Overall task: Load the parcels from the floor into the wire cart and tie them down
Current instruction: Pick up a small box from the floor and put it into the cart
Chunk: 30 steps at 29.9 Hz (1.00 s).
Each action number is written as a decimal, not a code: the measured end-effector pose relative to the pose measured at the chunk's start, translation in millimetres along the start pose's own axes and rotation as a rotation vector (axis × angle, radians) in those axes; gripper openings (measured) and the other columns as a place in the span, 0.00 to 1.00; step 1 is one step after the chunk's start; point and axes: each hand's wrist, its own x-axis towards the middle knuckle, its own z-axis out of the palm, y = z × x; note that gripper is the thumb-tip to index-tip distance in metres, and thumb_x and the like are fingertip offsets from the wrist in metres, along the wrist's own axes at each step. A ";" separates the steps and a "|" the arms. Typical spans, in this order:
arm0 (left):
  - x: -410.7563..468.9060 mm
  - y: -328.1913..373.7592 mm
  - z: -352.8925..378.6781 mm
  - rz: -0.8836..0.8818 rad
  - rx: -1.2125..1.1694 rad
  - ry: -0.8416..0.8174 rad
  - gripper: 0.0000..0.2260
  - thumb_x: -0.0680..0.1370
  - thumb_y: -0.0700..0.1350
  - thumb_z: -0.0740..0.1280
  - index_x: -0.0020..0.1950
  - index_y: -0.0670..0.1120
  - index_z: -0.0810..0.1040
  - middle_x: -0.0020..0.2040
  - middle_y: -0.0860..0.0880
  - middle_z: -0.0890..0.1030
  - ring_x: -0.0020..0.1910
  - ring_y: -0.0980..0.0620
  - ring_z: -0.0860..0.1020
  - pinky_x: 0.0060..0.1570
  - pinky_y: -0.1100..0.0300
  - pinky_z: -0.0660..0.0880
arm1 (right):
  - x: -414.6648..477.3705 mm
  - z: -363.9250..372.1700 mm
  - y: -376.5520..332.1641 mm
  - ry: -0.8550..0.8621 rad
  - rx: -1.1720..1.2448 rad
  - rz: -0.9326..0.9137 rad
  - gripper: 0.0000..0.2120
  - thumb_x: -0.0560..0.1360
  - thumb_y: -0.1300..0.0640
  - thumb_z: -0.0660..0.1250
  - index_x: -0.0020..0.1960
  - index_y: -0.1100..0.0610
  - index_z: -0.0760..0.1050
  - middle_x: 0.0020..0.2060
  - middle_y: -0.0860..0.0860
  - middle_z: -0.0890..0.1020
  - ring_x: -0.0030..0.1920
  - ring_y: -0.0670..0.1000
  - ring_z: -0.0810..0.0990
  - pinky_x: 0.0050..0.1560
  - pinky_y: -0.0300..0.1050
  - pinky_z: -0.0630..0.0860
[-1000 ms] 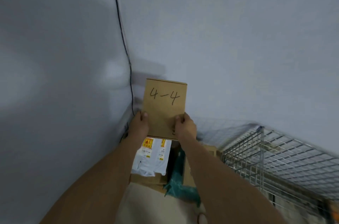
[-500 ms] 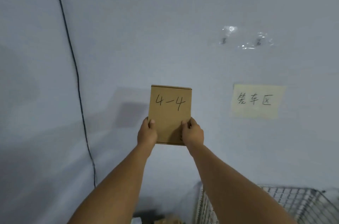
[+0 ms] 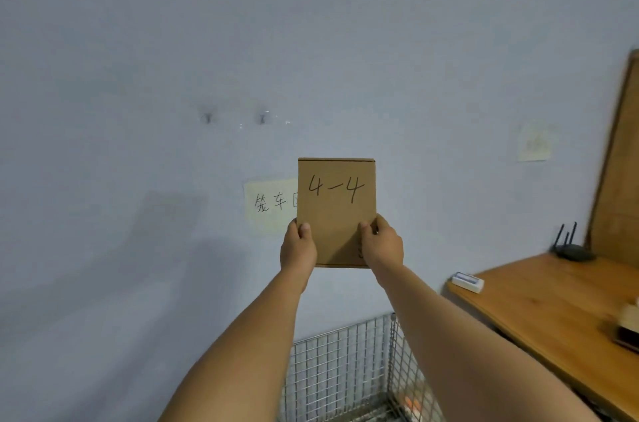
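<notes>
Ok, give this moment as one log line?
parcel: upright, marked 4-4 | left hand: grips lower-left edge | right hand: grips lower-right edge | wire cart: below

"4-4" is handwritten in black marker on the upper part of the brown cardboard piece (image 3: 337,214). Behind it, a pale yellow note (image 3: 271,205) on the wall (image 3: 311,41) carries the handwritten Chinese characters "笼车", plus a third character partly hidden by the cardboard. A second note (image 3: 534,145) further right is too blurred to read.
</notes>
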 end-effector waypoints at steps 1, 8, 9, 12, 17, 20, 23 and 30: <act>-11.0 7.8 29.5 -0.004 -0.012 -0.020 0.22 0.88 0.52 0.50 0.80 0.47 0.64 0.75 0.44 0.72 0.71 0.42 0.72 0.63 0.52 0.70 | 7.7 -27.5 14.9 0.014 -0.009 0.007 0.11 0.85 0.49 0.58 0.62 0.51 0.74 0.50 0.51 0.82 0.50 0.57 0.83 0.54 0.59 0.83; -29.5 31.9 141.0 -0.030 -0.033 -0.083 0.22 0.88 0.53 0.50 0.81 0.47 0.64 0.75 0.44 0.72 0.72 0.41 0.72 0.68 0.48 0.70 | 48.9 -122.0 67.1 0.042 -0.054 0.019 0.09 0.86 0.50 0.58 0.62 0.51 0.73 0.51 0.51 0.80 0.52 0.57 0.80 0.56 0.59 0.81; -27.0 31.3 151.7 -0.022 -0.035 -0.085 0.22 0.88 0.53 0.51 0.80 0.47 0.65 0.75 0.44 0.73 0.71 0.41 0.72 0.66 0.50 0.70 | 55.4 -126.7 75.1 0.038 -0.051 0.021 0.09 0.85 0.50 0.58 0.62 0.51 0.73 0.51 0.51 0.80 0.52 0.58 0.80 0.56 0.59 0.81; -12.4 24.4 177.1 -0.022 -0.030 -0.084 0.21 0.88 0.53 0.51 0.80 0.48 0.66 0.74 0.45 0.73 0.71 0.42 0.72 0.66 0.50 0.70 | 76.9 -129.6 94.1 0.033 -0.032 0.027 0.11 0.85 0.49 0.58 0.64 0.51 0.74 0.53 0.52 0.81 0.53 0.58 0.81 0.57 0.60 0.81; 21.3 -4.1 202.8 -0.066 -0.015 -0.045 0.22 0.88 0.53 0.51 0.81 0.48 0.64 0.76 0.45 0.71 0.73 0.42 0.71 0.67 0.51 0.69 | 118.6 -99.3 123.2 -0.031 -0.036 0.037 0.12 0.85 0.49 0.58 0.64 0.51 0.74 0.53 0.51 0.81 0.54 0.59 0.81 0.58 0.61 0.80; 59.9 -32.9 209.9 -0.113 -0.015 0.005 0.22 0.88 0.53 0.51 0.82 0.48 0.62 0.77 0.45 0.70 0.74 0.41 0.70 0.70 0.47 0.69 | 145.9 -62.7 135.2 -0.082 -0.021 0.024 0.13 0.85 0.49 0.59 0.65 0.51 0.74 0.52 0.50 0.81 0.54 0.58 0.81 0.58 0.61 0.80; 97.4 -66.4 216.3 -0.175 -0.052 0.040 0.22 0.88 0.53 0.53 0.82 0.48 0.64 0.77 0.45 0.71 0.74 0.42 0.70 0.71 0.46 0.69 | 174.8 -24.7 153.6 -0.133 -0.015 0.027 0.12 0.85 0.50 0.59 0.66 0.50 0.75 0.52 0.50 0.82 0.53 0.57 0.81 0.58 0.58 0.80; 152.6 -165.3 222.2 -0.318 -0.007 0.091 0.21 0.87 0.54 0.56 0.79 0.49 0.69 0.73 0.48 0.76 0.70 0.44 0.74 0.72 0.44 0.72 | 211.6 63.9 218.6 -0.290 -0.060 0.098 0.11 0.85 0.51 0.59 0.62 0.51 0.76 0.48 0.49 0.82 0.50 0.57 0.82 0.55 0.59 0.81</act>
